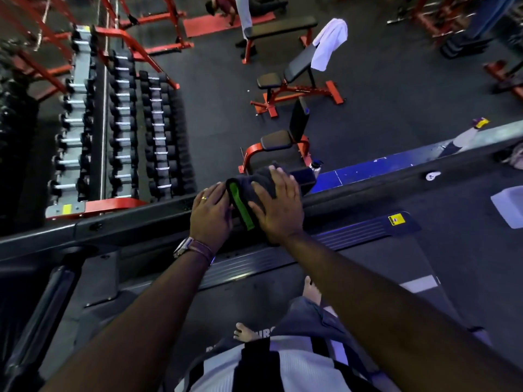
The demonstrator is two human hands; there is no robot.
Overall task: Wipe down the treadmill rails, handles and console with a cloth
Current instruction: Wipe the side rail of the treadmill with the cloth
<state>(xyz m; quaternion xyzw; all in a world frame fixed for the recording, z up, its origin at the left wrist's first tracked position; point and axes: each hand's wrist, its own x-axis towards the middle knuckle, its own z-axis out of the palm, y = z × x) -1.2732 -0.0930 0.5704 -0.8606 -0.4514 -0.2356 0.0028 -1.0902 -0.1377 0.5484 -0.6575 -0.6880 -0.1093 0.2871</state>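
Dark grey, soft and folded thick, the cloth (pixel 256 193) with its bright green band lies draped over the treadmill rail (pixel 113 222), a long matte black bar that runs from lower left to upper right across the view. The right hand (pixel 278 206) lies flat on top of the cloth, fingers (pixel 283 179) spread and pressing it down onto the rail rather than pinching it. The left hand (pixel 210 213) rests on the rail just to the left of the cloth, its fingers (pixel 218 190) close together and laid against the cloth's green edge, a ring on one of them and a watch (pixel 184 247) at the wrist. The coming stroke likely turns on the rail's long axis: bare rail stretches away on both sides of the cloth, so the wipe would slide along it, and the right hand, already bearing on the cloth, is the one placed to push. On the near side of the rail lie the ribbed side strip (pixel 283 258) and the smooth belt. Beyond the rail stand a rack of dumbbells (pixel 124 123) and red-framed benches (pixel 285 140) on the rubber floor.
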